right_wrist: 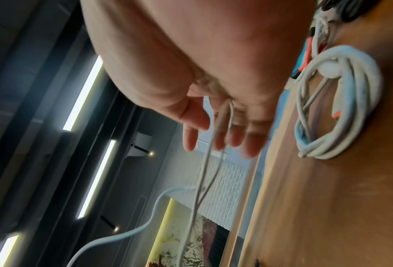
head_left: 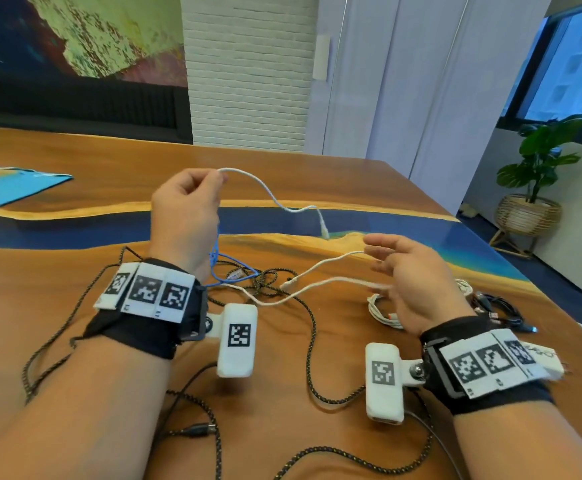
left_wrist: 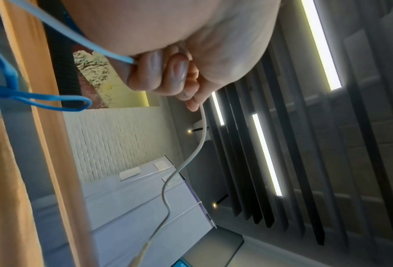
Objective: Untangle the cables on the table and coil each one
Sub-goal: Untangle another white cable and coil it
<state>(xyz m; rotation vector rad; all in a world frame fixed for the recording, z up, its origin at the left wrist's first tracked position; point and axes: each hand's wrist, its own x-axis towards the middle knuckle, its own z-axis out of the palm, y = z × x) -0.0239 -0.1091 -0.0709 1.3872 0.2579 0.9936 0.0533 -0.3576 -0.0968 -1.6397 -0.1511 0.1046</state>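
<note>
My left hand (head_left: pixel 217 175) is raised over the table (head_left: pixel 75 271) and pinches a thin white cable (head_left: pixel 272 197), whose plug end (head_left: pixel 325 231) dangles to the right. In the left wrist view the curled fingers (left_wrist: pixel 158 72) also grip a light blue cable (left_wrist: pixel 94 47); its loops (head_left: pixel 217 268) hang below the wrist. My right hand (head_left: pixel 383 261) is lower on the right with fingers spread and straight. A loop of white cable (right_wrist: pixel 227 110) is hooked over them and runs back toward the tangle. A black braided cable (head_left: pixel 312 341) snakes across the near table.
A coiled white cable (head_left: pixel 379 308) lies by the right hand, also in the right wrist view (right_wrist: pixel 341 112). Bundled black cables (head_left: pixel 501 306) sit near the table's right edge. A teal sheet (head_left: pixel 16 192) lies far left. A potted plant (head_left: pixel 539 161) stands beyond the table.
</note>
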